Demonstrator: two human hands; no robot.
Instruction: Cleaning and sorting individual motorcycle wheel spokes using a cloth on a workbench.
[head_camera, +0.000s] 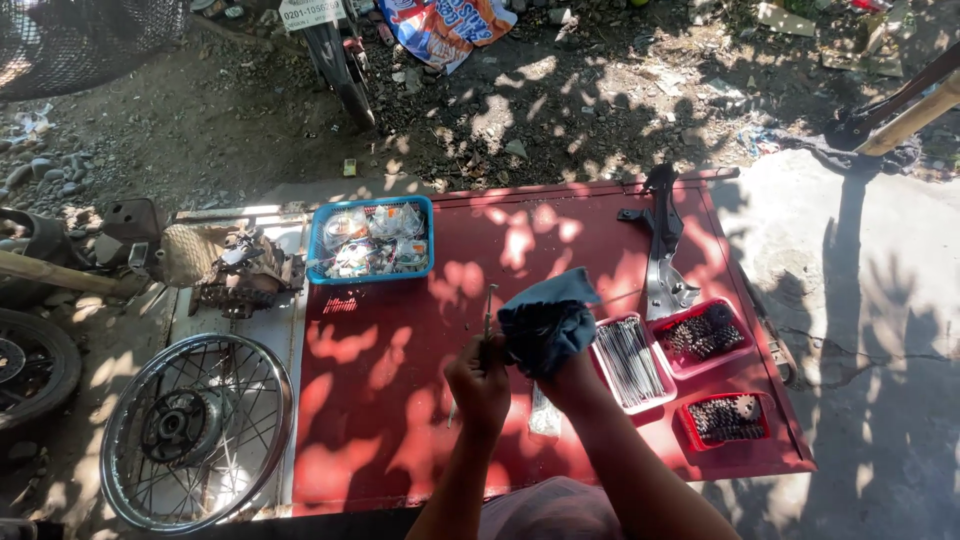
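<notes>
Left hand (478, 378) pinches spoke (489, 312) upright; right hand (560, 375) clutches cloth (547, 322).

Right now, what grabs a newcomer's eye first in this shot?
The big red table in dappled shade, where the left hand holds a thin metal spoke upright and the right hand grips a blue cloth. Next, the spoked wheel lying at lower left, and the white tray of spokes right of the hands.

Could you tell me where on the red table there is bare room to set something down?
The red table is bare on its left half, between the blue basket and the near edge, beside the left hand. Another free strip runs between the basket and the black bracket. It is crowded at right: the spoke tray and two red trays.
</notes>
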